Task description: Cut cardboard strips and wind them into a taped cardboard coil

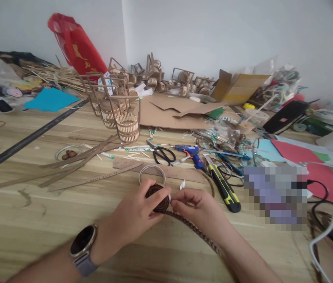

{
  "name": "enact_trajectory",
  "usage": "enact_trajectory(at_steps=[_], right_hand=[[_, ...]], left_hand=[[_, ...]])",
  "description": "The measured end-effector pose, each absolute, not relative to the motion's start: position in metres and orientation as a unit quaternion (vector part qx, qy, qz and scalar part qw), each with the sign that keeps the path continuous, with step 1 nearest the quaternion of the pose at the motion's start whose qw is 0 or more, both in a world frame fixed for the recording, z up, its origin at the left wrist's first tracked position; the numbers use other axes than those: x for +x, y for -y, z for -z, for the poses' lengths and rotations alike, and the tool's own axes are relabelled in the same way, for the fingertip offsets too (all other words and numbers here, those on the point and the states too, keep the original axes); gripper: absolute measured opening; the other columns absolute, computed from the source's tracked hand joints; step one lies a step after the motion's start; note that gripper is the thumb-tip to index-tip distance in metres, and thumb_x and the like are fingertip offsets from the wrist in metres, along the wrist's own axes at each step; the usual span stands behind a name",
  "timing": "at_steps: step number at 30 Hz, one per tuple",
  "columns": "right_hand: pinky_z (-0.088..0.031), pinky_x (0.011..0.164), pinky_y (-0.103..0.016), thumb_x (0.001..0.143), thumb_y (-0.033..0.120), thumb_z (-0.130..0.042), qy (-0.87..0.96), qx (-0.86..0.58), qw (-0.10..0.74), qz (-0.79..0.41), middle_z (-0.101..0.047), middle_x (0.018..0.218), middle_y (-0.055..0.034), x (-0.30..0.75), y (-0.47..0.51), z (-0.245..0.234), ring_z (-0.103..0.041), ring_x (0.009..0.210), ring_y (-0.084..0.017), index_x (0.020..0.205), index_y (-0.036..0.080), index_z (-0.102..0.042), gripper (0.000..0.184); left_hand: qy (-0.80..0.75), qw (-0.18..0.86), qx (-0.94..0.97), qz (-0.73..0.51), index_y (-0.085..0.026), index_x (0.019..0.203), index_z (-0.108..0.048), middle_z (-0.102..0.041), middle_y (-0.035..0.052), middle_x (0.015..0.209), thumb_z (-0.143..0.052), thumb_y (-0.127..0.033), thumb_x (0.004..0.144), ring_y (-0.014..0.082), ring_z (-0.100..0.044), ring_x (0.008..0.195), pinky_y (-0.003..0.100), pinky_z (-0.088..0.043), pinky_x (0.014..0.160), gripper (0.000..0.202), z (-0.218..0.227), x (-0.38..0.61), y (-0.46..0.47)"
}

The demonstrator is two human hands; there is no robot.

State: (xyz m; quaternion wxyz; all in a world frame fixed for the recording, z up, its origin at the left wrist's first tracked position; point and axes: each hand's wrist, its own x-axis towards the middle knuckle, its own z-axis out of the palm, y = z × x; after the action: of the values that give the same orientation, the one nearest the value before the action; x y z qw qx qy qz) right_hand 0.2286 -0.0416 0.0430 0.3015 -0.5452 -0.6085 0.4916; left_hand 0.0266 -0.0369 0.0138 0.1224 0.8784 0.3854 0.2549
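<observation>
Over the front middle of the table, my left hand is wrapped around a coil of dark brown corrugated cardboard strip. The coil's loose tail runs down to the right, passing below my right hand. My right hand is closed in a pinch at the coil's right side, by a small white bit at its edge; what sits between those fingertips is hidden. Just behind the coil lies a roll of tape. A small white scrap rests behind my right fingers.
A yellow-black utility knife, blue glue gun and black-handled scissors lie beyond my hands. Cardboard strips spread leftward. Small slatted buckets stand farther back, near a cardboard sheet. A white cable hangs at right.
</observation>
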Motion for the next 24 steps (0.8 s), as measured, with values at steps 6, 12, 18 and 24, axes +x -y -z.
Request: enact_trajectory(at_steps=[6, 12, 18, 24], right_hand=[[-0.043, 0.056, -0.024, 0.077, 0.03, -0.059, 0.655, -0.558, 0.316, -0.4, -0.068, 0.061, 0.0005, 0.2245, 0.0443, -0.0376, -0.058, 0.058, -0.015, 0.068, 0.019, -0.069, 0.018], [-0.043, 0.057, -0.024, 0.08, 0.029, -0.056, 0.679, -0.547, 0.314, -0.377, -0.069, 0.063, -0.0002, 0.2255, 0.0453, -0.0344, -0.059, 0.059, -0.016, 0.073, 0.02, -0.072, 0.02], [-0.042, 0.056, -0.024, 0.082, 0.026, -0.057, 0.704, -0.541, 0.31, -0.341, -0.069, 0.063, 0.0002, 0.2265, 0.045, -0.0334, -0.059, 0.06, -0.016, 0.074, 0.021, -0.073, 0.019], [-0.04, 0.055, -0.024, 0.085, 0.023, -0.055, 0.743, -0.524, 0.299, -0.289, -0.067, 0.062, 0.0003, 0.2263, 0.0458, -0.0364, -0.058, 0.058, -0.015, 0.071, 0.021, -0.069, 0.02]], left_hand=[[-0.409, 0.166, 0.856, -0.27, -0.028, 0.131, -0.051, -0.054, 0.0089, 0.116, -0.069, -0.006, 0.074, 0.0275, -0.065, 0.098, 0.043, -0.06, 0.079, 0.063, -0.0126, 0.0289, 0.0391], [-0.407, 0.19, 0.848, -0.281, -0.025, 0.129, -0.053, -0.054, 0.0088, 0.114, -0.067, -0.005, 0.073, 0.0275, -0.065, 0.097, 0.043, -0.059, 0.08, 0.062, -0.0136, 0.0297, 0.0391], [-0.41, 0.197, 0.845, -0.282, -0.027, 0.129, -0.053, -0.053, 0.0079, 0.113, -0.068, -0.004, 0.072, 0.0267, -0.064, 0.096, 0.042, -0.059, 0.079, 0.064, -0.0132, 0.0302, 0.0384], [-0.404, 0.208, 0.846, -0.277, -0.026, 0.128, -0.051, -0.053, 0.0078, 0.114, -0.068, -0.001, 0.071, 0.0257, -0.064, 0.098, 0.042, -0.059, 0.083, 0.065, -0.0148, 0.0298, 0.039]])
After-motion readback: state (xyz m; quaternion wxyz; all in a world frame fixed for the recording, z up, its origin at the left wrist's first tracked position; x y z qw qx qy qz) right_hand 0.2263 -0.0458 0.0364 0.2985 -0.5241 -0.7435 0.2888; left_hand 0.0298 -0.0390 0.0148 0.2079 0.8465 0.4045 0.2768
